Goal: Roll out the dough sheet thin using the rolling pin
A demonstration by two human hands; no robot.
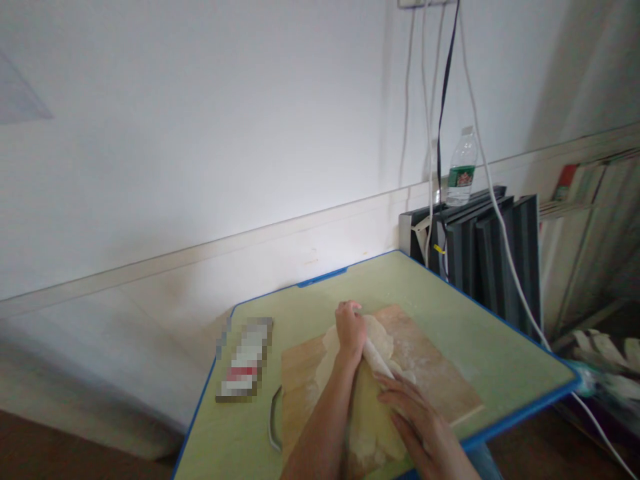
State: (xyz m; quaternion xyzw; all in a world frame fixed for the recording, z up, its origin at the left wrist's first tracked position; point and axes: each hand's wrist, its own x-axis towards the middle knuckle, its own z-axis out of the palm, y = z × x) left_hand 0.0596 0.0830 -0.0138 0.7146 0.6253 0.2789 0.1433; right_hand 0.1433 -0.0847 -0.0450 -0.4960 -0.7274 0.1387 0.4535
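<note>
A pale, thin sheet of dough (371, 417) lies on a floured wooden board (420, 353). Across the dough runs a whitish rolling pin (379, 361), slanting from the far left toward me. My left hand (350, 328) is closed around its far end, fingers curled over the top. At the near end, my right hand (413, 407) holds the pin with its fingers laid along and over it. Part of the dough is hidden behind my left forearm and both hands. The dough's edge is uneven, and flour dusts the board around it.
The board rests on a green table with a blue edge (520, 333). Left of it lies a blurred-out rectangular item (245, 360), and a curved metal handle (274, 420) shows by the board. Dark panels (493, 247) bearing a plastic bottle (462, 170) stand at right; cables (500, 213) hang down.
</note>
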